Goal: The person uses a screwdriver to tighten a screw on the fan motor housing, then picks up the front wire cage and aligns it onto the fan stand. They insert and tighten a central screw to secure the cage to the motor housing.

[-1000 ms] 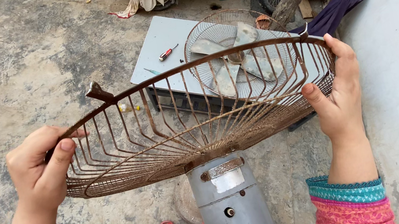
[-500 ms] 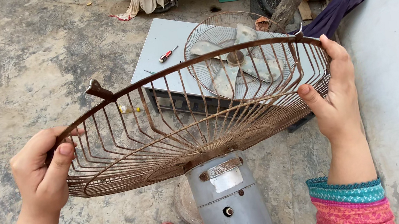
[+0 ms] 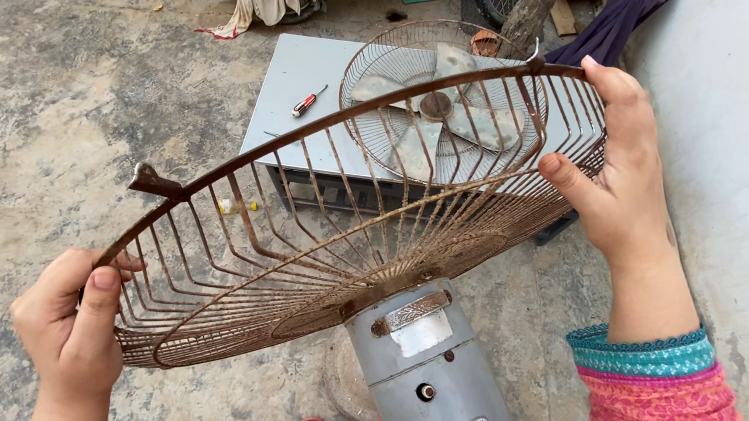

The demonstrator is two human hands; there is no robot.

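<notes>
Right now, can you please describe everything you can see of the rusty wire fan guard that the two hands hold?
The fan guard is a round, shallow wire cage, brown with rust. Thin ribs run from a small centre ring out to a thicker rim, which carries a small bent clip. It is held almost flat above the grey fan motor housing, tilted slightly toward the camera. The left hand grips its left rim, the right hand its right rim.

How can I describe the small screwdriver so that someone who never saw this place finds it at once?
Look at the flat grey metal box on the concrete ground, beyond the rusty fan guard that the hands hold. The screwdriver lies on the top of the box, left of the pale fan blades and cage. It is the only small tool there, with a red handle.
</notes>
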